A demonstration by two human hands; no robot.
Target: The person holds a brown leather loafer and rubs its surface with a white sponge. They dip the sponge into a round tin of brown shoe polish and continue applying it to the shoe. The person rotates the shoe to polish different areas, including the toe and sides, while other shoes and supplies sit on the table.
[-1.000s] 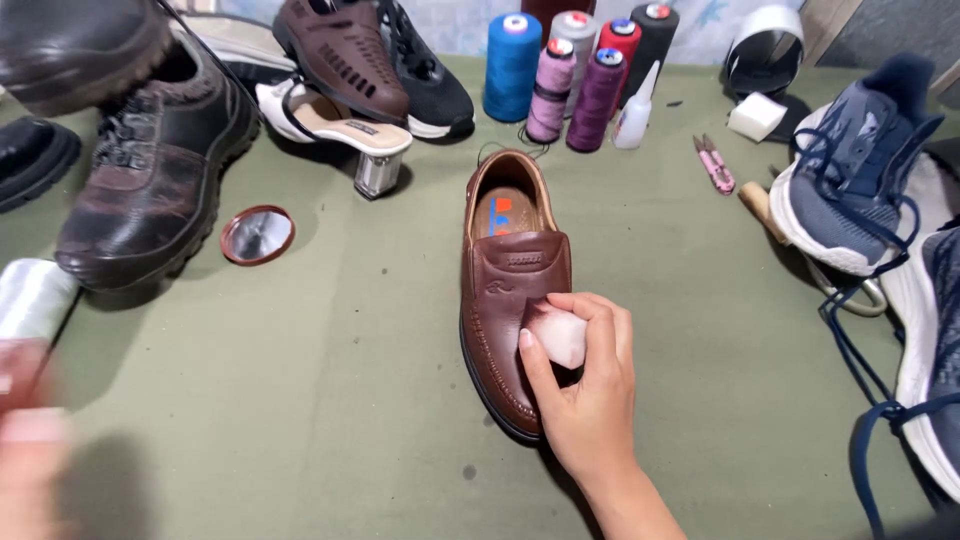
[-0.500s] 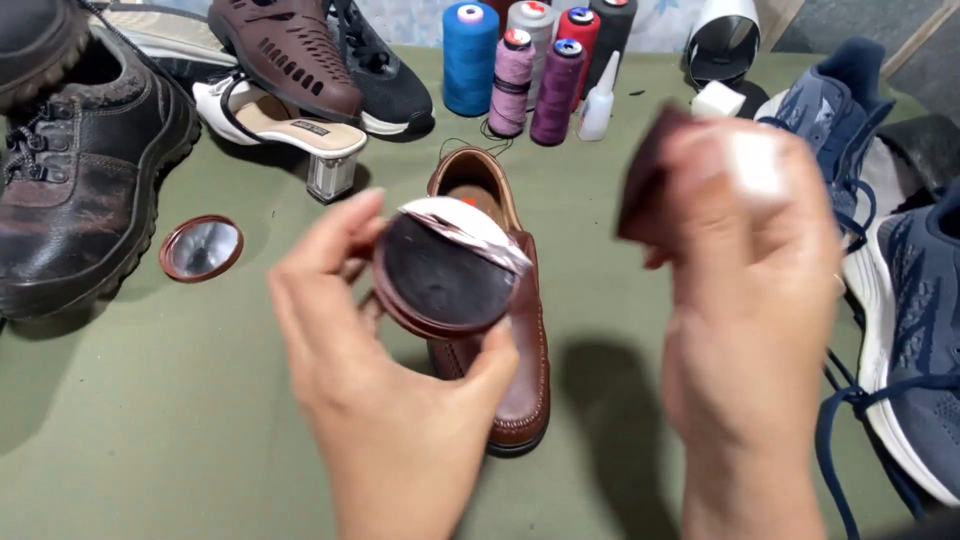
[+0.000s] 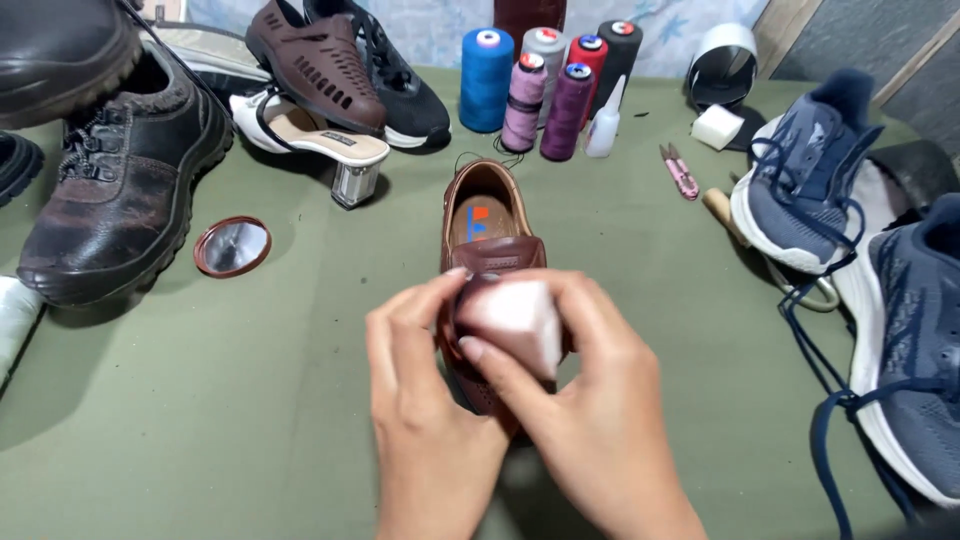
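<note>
Both hands meet over the middle of the green table [image 3: 250, 420]. The right hand [image 3: 590, 420] holds a white sponge block [image 3: 515, 320]; its fingers are curled around the block, with the thumb pressed on its lower left corner. The left hand [image 3: 425, 400] comes from the other side, and its fingers are bent so that the fingertips [image 3: 452, 280] touch the left edge of the sponge. It is not possible to tell if the left hand also holds something under the sponge, because the fingers hide that place.

Just below the hands lies a brown loafer [image 3: 487, 225], with its heel pointing away from the person. The hands cover its toe part, and only the opening with the insole is seen clearly.

To the left stands a dark brown boot [image 3: 120, 190], and a small round mirror [image 3: 232, 246] lies near it on the cloth. Behind the loafer stand several thread spools [image 3: 545, 90] in blue, pink, purple, red and black, with a small white glue bottle [image 3: 603, 125] beside them. On the right lie two blue sneakers [image 3: 860, 250], and pink thread snips [image 3: 681, 170] lie between them and the spools.
</note>
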